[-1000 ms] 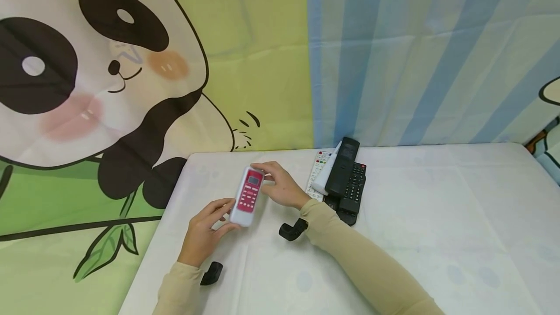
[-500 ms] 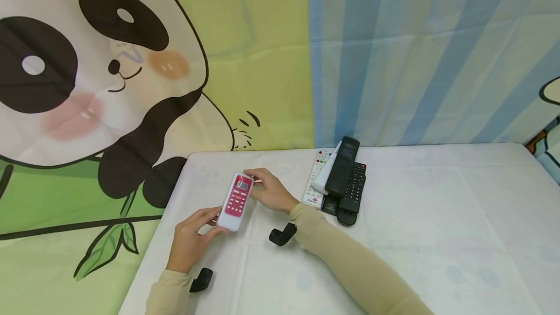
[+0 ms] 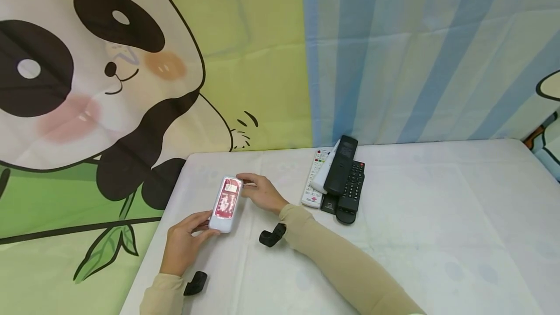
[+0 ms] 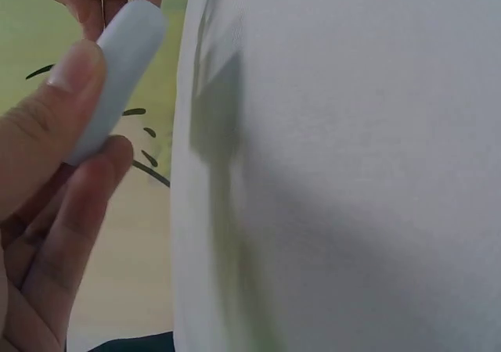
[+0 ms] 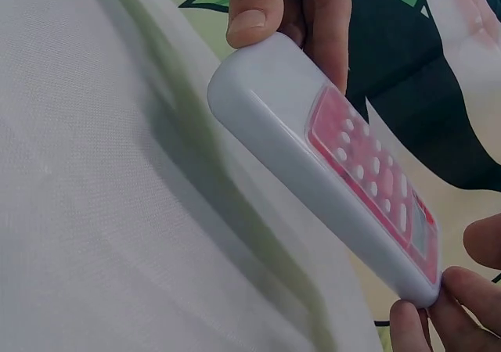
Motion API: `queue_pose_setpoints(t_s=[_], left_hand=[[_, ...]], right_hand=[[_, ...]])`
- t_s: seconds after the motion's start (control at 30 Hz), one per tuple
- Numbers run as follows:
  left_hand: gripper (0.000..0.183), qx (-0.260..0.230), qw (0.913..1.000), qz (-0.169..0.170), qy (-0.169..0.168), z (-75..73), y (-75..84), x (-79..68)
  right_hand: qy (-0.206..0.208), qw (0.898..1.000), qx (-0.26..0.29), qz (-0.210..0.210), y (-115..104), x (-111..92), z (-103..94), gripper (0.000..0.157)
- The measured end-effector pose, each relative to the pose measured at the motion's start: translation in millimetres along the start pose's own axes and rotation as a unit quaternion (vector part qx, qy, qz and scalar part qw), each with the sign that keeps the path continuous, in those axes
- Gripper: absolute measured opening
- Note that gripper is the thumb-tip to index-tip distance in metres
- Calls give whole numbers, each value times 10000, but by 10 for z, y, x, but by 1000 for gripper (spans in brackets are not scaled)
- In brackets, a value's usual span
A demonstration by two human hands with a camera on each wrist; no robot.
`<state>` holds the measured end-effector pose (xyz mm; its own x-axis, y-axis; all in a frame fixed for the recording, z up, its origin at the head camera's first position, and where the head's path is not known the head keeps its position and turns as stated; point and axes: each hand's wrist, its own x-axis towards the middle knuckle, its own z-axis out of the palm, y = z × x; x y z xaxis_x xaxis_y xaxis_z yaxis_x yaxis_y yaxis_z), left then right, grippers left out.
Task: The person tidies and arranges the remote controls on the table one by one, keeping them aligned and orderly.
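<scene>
A white remote control [image 3: 225,205] with a pink keypad and a small screen is held tilted above the white table. My left hand [image 3: 185,242] pinches its lower end, with the thumb [image 4: 77,74] on one side and fingers behind. At the screen end, my right hand [image 3: 261,193] holds the corner with its fingertips. From the right wrist, the remote's pink face [image 5: 368,172] shows rows of pale buttons, and its shadow falls on the cloth. Glare hides most of the keypad in the head view.
To the right, a black telephone handset [image 3: 342,165] lies on a pile with a white remote [image 3: 311,198], a black remote [image 3: 353,188] and another white item [image 3: 322,179]. Behind the table [image 3: 437,218] hangs a printed curtain [image 3: 393,62]. Black mounts [image 3: 272,235] sit on both wrists.
Both hands have moved left and slightly towards the person, carrying the remote control with them. Glare now covers its keypad. The pile on the right has stayed put.
</scene>
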<state>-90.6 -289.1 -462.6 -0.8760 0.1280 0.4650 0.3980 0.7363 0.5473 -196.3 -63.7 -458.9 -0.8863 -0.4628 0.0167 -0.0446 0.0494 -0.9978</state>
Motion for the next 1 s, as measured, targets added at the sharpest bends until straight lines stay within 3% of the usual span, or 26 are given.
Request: queue_pose_setpoints(t_s=[0.3,0.57,1.0], left_hand=[[48,14,9976,-657,-212,-25,-63,-11],[48,171,9946,-938,-411,-35,-95,-33],[51,204,9812,-1735,-819,-25,-81,0]], right_hand=[[22,10000,-44,63,50,94,131,55],[-16,10000,-27,-8,133,166,206,66],[-304,9985,-431,173,166,182,226,66]])
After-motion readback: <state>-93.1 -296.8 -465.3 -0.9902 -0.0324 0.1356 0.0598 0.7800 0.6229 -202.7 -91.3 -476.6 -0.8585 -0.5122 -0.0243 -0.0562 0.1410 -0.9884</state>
